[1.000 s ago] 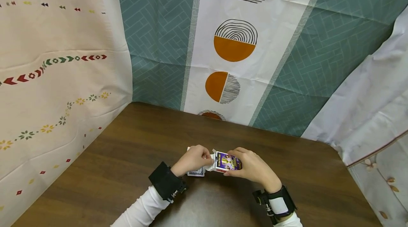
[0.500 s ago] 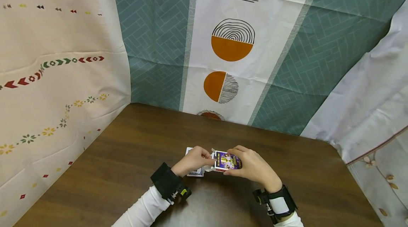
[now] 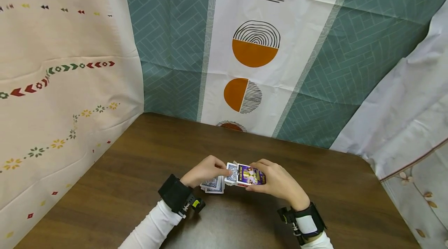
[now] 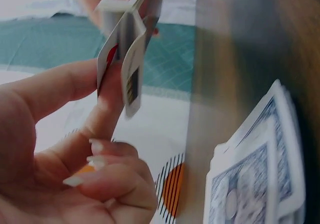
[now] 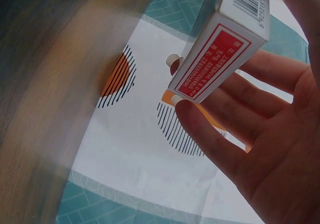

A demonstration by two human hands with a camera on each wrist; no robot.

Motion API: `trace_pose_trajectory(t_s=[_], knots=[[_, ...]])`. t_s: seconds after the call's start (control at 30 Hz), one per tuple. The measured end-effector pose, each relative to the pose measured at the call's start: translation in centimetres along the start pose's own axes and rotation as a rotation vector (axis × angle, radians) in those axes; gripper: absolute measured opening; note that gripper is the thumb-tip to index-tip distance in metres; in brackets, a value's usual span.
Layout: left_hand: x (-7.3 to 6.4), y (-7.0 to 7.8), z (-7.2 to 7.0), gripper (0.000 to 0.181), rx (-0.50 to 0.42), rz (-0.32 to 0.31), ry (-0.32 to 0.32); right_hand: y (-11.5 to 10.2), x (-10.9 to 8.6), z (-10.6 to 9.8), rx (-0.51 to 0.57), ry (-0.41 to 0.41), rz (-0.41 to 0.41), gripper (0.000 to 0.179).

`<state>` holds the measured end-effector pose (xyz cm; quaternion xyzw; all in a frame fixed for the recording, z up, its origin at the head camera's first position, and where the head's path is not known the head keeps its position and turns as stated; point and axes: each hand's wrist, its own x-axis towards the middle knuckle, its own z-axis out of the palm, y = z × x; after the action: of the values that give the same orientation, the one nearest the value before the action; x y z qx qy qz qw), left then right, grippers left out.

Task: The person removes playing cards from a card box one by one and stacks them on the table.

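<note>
My right hand [image 3: 278, 182] grips a purple-fronted playing-card box [image 3: 251, 175] by its sides, raised above the table with its mouth facing left. In the right wrist view the box [image 5: 212, 64] shows a red-and-white panel and a barcode, with the thumb against its edge. A blue-backed playing card [image 3: 231, 171] sticks partway out of the mouth. My left hand [image 3: 206, 171] pinches this card between thumb and index finger, other fingers curled. The box's flap [image 4: 133, 81] hangs beside it in the left wrist view. Below lies a loose pile of blue-backed cards [image 3: 215, 188].
The brown wooden table [image 3: 168, 144] reaches back to a teal and white patterned curtain [image 3: 175, 47]. Pale cloth [image 3: 70, 105] hangs along the left side, and white cloth [image 3: 402, 97] along the right. The card pile [image 4: 250, 184] sits just under the left hand.
My left hand has shifted slightly left, and the blue-backed card now shows outside the box mouth. More of the pile is uncovered. The right hand and box stay nearly still.
</note>
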<state>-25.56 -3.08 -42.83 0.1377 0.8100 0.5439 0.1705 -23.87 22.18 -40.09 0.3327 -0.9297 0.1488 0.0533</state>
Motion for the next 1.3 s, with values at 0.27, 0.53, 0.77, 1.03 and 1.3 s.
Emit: trace_pose_trajectory(t_s=[0.27,0.53,0.77,1.03,1.3], knots=[[-0.3,-0.2,-2.1,0.019,0.006,0.034,-0.003,0.0,0.1,0.1,-0.001,0.006,0.009,0.062],[-0.7,0.1,-3.2,0.018,-0.031,0.030,-0.009,0.2,0.0,0.1,-0.010,0.023,0.002,0.061],[-0.8,-0.1,-4.3,0.023,-0.208,-0.004,0.057,0.4,0.0,0.1,-0.012,0.027,0.003,0.062],[-0.2,-1.1,-4.9,0.031,-0.175,-0.012,0.199,0.3,0.1,0.1,-0.011,0.023,-0.001,0.062],[0.5,-2.8,-4.4,0.025,-0.051,-0.075,0.281,0.4,0.1,0.2,-0.019,0.008,0.011,0.064]])
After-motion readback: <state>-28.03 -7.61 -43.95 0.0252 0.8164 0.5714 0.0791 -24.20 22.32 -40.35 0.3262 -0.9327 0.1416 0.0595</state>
